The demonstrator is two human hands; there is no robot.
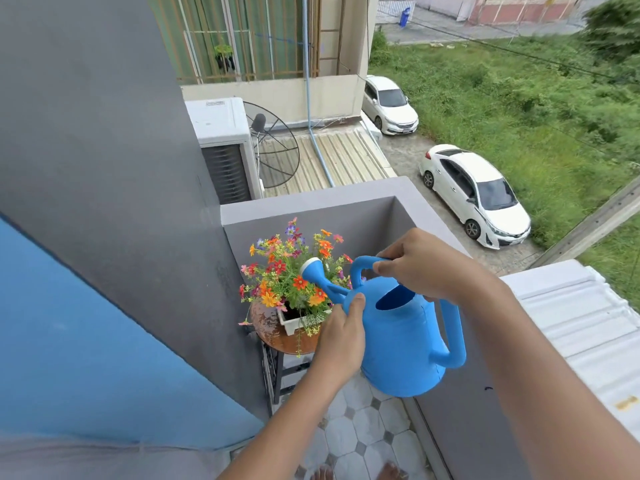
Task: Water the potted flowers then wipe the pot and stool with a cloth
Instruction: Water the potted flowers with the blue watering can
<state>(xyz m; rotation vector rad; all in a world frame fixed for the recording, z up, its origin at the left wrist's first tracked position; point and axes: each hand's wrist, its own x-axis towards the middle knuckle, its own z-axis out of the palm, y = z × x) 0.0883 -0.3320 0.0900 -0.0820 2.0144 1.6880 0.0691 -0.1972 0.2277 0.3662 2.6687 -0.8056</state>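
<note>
Right hand [420, 268] has its fingers curled around the top handle of the blue watering can [401, 341], thumb pinching it from the near side. Left hand [341, 336] is cupped against the can's left side, thumb pressed flat at the base of the spout [323, 284], fingers tucked behind where I can't really see them. Two-handed like that is the way to go: top hand carries, side hand steers the tilt.

The spout's white-tipped head sits right over the flowers [291, 271], which stand in a small white pot [294, 322] on a round wooden stool [277, 336] in the far corner of the balcony, left of the can. I can't tell if water's coming out.

Tip slowly, aiming for the soil rather than the blooms. The stool top looks wet already, so go easy. No cloth in sight.
</note>
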